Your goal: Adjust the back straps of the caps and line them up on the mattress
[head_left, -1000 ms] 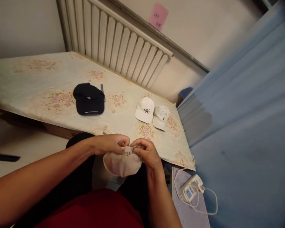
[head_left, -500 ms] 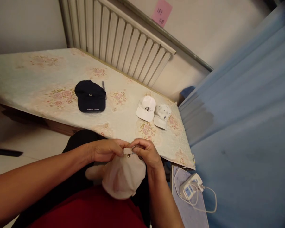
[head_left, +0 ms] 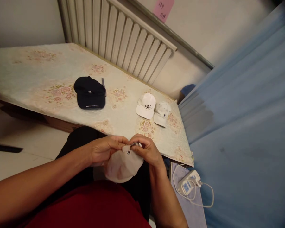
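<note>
A pale beige cap (head_left: pixel 123 166) is held over my lap, its crown toward me and its back strap (head_left: pixel 126 148) with a small metal buckle (head_left: pixel 128 152) at the top. My left hand (head_left: pixel 106 147) pinches the strap area from the left. From the right, my right hand (head_left: pixel 146 148) closes its thumb and fingers on the strap's other side, by the buckle. The fingertips of both hands nearly meet. Part of the cap's brim is hidden below my left wrist.
On the bed with a floral cover (head_left: pixel 123 123) lie a navy cap (head_left: pixel 90 93), a white cap with black letters (head_left: pixel 146 106) and another white cap (head_left: pixel 161 114). A radiator (head_left: pixel 123 38) stands behind. At right are a power strip (head_left: pixel 188 183) with a cable and a blue curtain (head_left: pixel 239 133).
The cap has tipped and risen slightly in my hands, so less of its crown shows. Both hands have moved a little upward, still gripping the strap.
</note>
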{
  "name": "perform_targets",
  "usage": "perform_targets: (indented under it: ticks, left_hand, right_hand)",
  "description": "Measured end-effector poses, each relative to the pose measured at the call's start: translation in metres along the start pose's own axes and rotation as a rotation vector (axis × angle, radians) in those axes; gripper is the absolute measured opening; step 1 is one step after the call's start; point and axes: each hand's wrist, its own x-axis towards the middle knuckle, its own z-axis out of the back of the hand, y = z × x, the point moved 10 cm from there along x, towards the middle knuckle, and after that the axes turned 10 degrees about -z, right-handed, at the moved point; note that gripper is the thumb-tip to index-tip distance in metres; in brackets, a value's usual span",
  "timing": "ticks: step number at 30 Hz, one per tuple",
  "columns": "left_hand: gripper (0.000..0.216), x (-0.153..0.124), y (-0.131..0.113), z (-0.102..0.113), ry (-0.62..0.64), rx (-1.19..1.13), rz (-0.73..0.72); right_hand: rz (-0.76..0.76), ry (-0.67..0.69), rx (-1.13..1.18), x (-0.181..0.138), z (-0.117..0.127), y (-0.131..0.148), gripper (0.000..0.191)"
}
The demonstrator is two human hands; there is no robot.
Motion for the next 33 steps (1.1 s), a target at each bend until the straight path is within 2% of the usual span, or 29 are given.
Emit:
perform_targets:
  ticks: [7, 12, 18, 26, 30, 33]
  left_hand:
    - [0.031, -0.001, 0.002, 0.003, -0.034, 0.009, 0.005]
    - [0.033, 0.001, 0.004, 0.006, -0.036, 0.002, -0.012]
    - [0.033, 0.0, 0.003, 0.005, -0.027, 0.012, -0.018]
    - [0.034, 0.003, 0.005, 0.007, -0.011, 0.014, -0.039]
    - [0.036, 0.004, 0.004, 0.005, 0.018, -0.029, -0.04]
    - [0.035, 0.003, 0.004, 0.009, -0.016, -0.02, -0.033]
  right_hand:
    - [0.041, -0.022, -0.124, -0.006, -0.007, 0.014, 0.01]
    - [0.058, -0.011, -0.179, -0.007, -0.009, 0.018, 0.002]
    - [0.072, 0.012, -0.194, -0.004, -0.012, 0.018, 0.009]
    - [0.092, -0.084, -0.24, -0.005, -0.011, 0.025, 0.009]
    - [0.126, -0.047, -0.286, -0.008, -0.018, 0.03, 0.008]
    - [0.149, -0.056, -0.354, -0.011, -0.019, 0.033, 0.01]
